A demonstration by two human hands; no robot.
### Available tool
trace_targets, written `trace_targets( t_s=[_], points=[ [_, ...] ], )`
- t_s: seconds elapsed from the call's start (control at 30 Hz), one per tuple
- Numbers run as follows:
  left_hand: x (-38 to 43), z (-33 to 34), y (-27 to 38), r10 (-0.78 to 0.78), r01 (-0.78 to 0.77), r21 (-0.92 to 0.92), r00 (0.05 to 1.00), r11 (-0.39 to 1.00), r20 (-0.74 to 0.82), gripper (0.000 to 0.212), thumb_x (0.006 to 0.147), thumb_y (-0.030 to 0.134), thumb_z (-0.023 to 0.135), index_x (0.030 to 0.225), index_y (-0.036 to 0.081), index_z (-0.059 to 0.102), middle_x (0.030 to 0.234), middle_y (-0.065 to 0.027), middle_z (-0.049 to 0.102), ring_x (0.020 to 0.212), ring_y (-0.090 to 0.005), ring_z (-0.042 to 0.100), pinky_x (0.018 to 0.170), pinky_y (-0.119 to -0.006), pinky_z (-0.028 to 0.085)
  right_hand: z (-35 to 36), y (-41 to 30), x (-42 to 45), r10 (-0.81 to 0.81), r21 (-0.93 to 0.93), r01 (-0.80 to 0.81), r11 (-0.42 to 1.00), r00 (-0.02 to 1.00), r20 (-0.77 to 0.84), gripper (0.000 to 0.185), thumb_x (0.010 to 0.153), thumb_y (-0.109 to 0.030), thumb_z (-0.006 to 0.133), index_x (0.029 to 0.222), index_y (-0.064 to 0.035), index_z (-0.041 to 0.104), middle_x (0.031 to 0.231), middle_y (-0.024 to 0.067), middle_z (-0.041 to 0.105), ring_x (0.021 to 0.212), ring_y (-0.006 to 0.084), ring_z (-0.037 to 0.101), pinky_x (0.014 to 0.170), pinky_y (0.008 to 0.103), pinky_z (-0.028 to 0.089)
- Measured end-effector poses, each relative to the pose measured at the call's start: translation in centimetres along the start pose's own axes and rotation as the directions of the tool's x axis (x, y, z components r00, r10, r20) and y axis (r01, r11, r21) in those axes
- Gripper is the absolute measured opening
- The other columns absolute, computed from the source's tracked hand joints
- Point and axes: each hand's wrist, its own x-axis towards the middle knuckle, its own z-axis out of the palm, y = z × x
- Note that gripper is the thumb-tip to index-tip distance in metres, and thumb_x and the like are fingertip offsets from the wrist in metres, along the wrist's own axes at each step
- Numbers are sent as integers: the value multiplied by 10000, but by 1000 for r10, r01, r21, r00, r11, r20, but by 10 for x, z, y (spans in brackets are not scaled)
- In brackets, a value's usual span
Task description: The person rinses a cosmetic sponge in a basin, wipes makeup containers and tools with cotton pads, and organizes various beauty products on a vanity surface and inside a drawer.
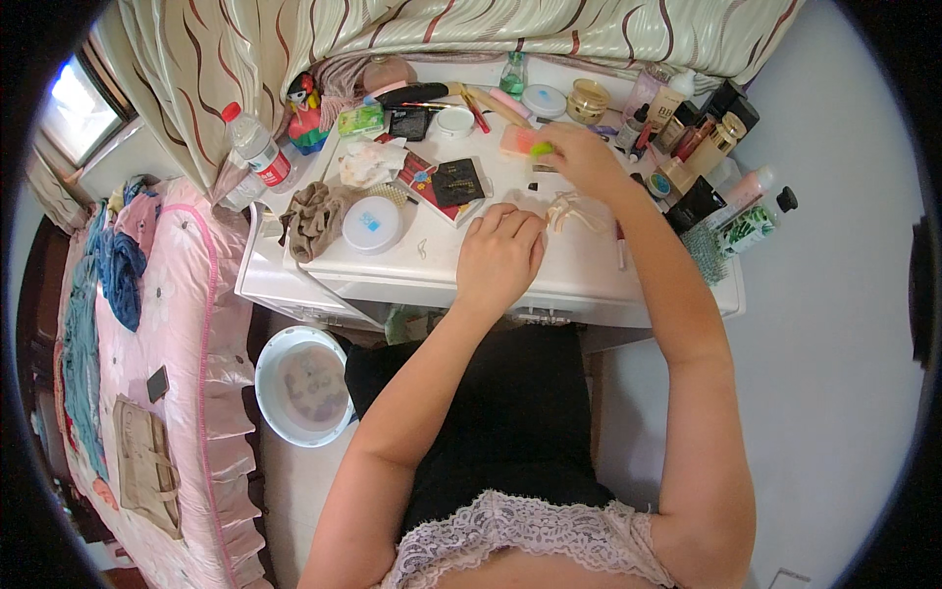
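Observation:
My right hand [578,162] pinches a small yellow-green item [542,149], which is blurred. It is held right at a pink-orange case [517,140] on the white dressing table [441,269]. My left hand [502,250] rests palm down near the table's front, fingers curled and together; its palm is hidden. Beside it lies a cluster of pale cream bands [572,213]. A black square packet [457,182] on a red-patterned box [423,180] is left of my hands. A round white-lidded jar [372,224] stands farther left.
Cosmetic bottles [673,136] crowd the table's right side by the wall. A red-capped plastic bottle [257,151] and a brown scrunchie [316,221] are at the left. Below, a drawer [342,298] is pulled out near a basin of water [305,386]. A pink-covered bed [176,309] lies left.

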Motion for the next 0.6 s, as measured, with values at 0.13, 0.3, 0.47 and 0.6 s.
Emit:
trace_targets(
  t_s=[0.13,0.3,0.47,0.6],
  points=[
    [-1,-4,0,-13,13,21,1000,1000,8,135,746,106,671,879,96,648,928,-20,663,939,-225,601,791,-362,495,-27,-7,5,197,268,-227,936,971,136,230,793,-80,684,1004,-12,621,938,100,667,827,213,635,741,336,501],
    [0,-3,0,-5,5,7,1000,1000,-12,126,742,103,670,866,96,647,907,-26,660,929,-226,605,777,-354,499,-12,-7,-4,-13,264,-66,962,958,287,237,772,-71,686,998,-26,630,925,110,662,804,229,629,733,346,492],
    [0,-4,1,-13,13,9,1000,1000,-20,127,731,98,669,856,97,646,887,-29,658,925,-225,607,766,-355,503,2,-11,-1,-59,61,41,997,938,340,241,701,-32,686,931,-51,620,933,120,612,920,322,576,807,384,466],
    [0,-4,1,-10,10,-1,999,1000,-31,128,721,92,669,847,98,646,884,-30,658,917,-226,609,757,-358,503,3,-13,1,-68,45,55,997,933,354,181,712,-41,677,876,-51,601,933,116,595,935,317,563,796,392,461]
  ],
)
